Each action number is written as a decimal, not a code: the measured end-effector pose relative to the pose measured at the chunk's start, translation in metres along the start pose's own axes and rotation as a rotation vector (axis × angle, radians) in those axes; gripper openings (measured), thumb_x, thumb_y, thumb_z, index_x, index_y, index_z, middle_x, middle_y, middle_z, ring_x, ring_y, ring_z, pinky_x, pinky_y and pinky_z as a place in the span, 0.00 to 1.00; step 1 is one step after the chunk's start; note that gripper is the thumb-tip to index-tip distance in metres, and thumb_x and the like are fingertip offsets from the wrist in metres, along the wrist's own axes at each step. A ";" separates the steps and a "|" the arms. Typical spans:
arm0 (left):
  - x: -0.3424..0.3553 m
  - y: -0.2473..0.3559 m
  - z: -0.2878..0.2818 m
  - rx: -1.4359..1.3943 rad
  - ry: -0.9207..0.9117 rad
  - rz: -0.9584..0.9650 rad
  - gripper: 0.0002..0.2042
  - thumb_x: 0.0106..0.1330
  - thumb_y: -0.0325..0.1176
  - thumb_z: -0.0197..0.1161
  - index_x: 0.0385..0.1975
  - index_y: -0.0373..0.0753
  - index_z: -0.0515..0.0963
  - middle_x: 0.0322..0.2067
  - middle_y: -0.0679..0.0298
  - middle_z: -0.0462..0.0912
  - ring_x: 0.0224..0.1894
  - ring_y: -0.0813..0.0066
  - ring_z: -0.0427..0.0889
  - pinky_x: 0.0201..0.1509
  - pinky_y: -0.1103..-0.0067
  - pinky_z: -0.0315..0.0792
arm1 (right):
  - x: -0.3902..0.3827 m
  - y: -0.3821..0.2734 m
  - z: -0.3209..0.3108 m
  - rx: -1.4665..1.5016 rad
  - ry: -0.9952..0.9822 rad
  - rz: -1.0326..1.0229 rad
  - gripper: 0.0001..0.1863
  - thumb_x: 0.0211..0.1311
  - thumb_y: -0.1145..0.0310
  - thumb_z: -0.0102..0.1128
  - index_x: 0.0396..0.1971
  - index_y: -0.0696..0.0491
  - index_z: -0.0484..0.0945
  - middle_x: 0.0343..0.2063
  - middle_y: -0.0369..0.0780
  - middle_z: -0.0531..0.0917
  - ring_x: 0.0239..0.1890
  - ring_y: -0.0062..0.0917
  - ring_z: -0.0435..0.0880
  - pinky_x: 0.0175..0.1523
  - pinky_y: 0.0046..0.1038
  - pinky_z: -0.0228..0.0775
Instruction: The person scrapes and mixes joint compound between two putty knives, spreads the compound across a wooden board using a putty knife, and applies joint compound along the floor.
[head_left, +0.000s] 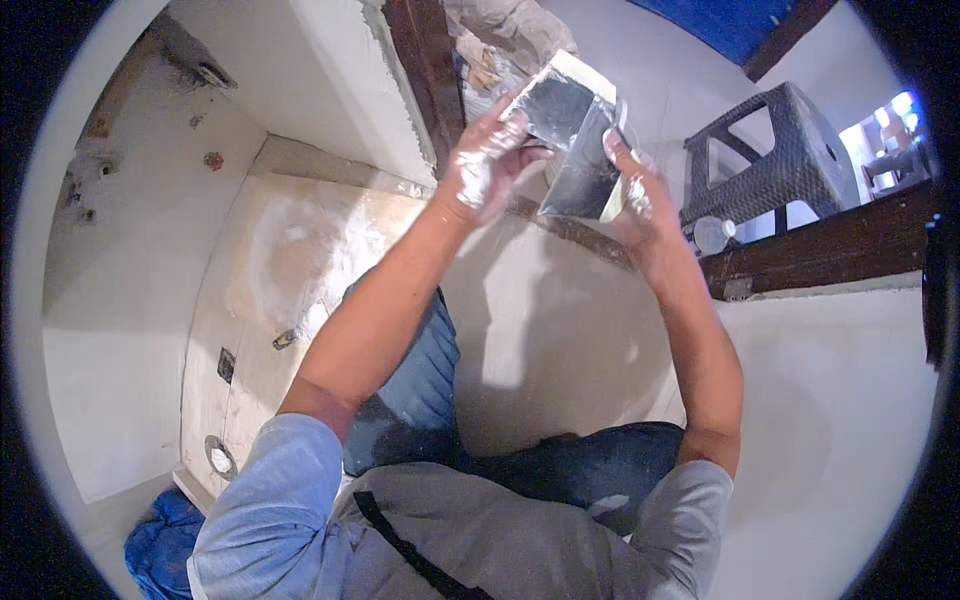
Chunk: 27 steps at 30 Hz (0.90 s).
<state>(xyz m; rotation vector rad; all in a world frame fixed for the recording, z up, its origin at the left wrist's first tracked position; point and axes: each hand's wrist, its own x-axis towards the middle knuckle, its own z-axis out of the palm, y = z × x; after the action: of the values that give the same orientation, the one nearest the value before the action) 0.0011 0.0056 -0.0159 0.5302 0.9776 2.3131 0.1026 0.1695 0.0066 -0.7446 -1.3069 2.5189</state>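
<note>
Both hands hold up a creased sheet of sandpaper [566, 105], dark grey on its face with cream edges, beyond the doorway's sill. My left hand [490, 165] is closed on its left side, the thumb reaching toward the dark face. On the other side my right hand [640, 190] grips the lower right part, its thumb lying over the edge. White dust coats both hands. The sheet is bent along a line, and I cannot tell whether it is one piece or two.
A dark plastic stool [775, 150] stands at the right, with a clear bottle [712, 235] by the dark wooden sill [820, 245]. A dusty board-like surface [290, 240] lies left. A floor drain [220, 456] and blue cloth or bag [163, 540] are lower left.
</note>
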 end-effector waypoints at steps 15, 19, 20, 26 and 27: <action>0.001 0.015 0.000 0.535 0.172 0.206 0.07 0.67 0.28 0.61 0.40 0.32 0.78 0.33 0.68 0.82 0.32 0.84 0.76 0.38 0.82 0.72 | -0.014 -0.026 0.014 -0.691 0.059 -0.378 0.18 0.53 0.63 0.74 0.39 0.58 0.80 0.31 0.37 0.84 0.32 0.18 0.79 0.40 0.22 0.71; -0.005 0.020 0.016 0.559 0.171 0.167 0.08 0.66 0.29 0.65 0.39 0.31 0.80 0.33 0.67 0.84 0.33 0.84 0.78 0.38 0.82 0.73 | -0.017 -0.023 0.016 -0.865 0.100 -0.547 0.18 0.55 0.64 0.72 0.41 0.59 0.81 0.31 0.37 0.84 0.32 0.17 0.78 0.39 0.23 0.71; -0.007 0.020 0.020 0.604 0.199 0.140 0.08 0.64 0.28 0.67 0.39 0.31 0.80 0.32 0.66 0.85 0.33 0.83 0.79 0.37 0.81 0.74 | -0.018 -0.022 0.017 -0.845 0.084 -0.657 0.18 0.55 0.64 0.72 0.41 0.59 0.81 0.30 0.36 0.84 0.31 0.17 0.78 0.38 0.23 0.72; -0.009 0.016 0.025 0.691 0.213 0.210 0.09 0.60 0.26 0.70 0.37 0.30 0.80 0.32 0.64 0.86 0.33 0.81 0.81 0.39 0.81 0.75 | -0.026 -0.023 0.022 -0.819 0.027 -0.598 0.16 0.57 0.67 0.69 0.41 0.61 0.83 0.30 0.38 0.85 0.33 0.17 0.79 0.41 0.24 0.73; -0.009 0.015 0.027 0.690 0.212 0.209 0.09 0.60 0.26 0.70 0.37 0.30 0.80 0.32 0.64 0.86 0.33 0.81 0.81 0.39 0.81 0.75 | -0.025 -0.022 0.021 -0.820 0.030 -0.597 0.16 0.57 0.67 0.69 0.41 0.61 0.83 0.30 0.38 0.85 0.33 0.17 0.79 0.41 0.24 0.73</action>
<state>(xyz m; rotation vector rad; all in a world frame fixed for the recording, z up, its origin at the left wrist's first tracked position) 0.0180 0.0054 0.0119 0.6842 1.9243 2.1963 0.1121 0.1578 0.0433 -0.4014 -2.1690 1.4741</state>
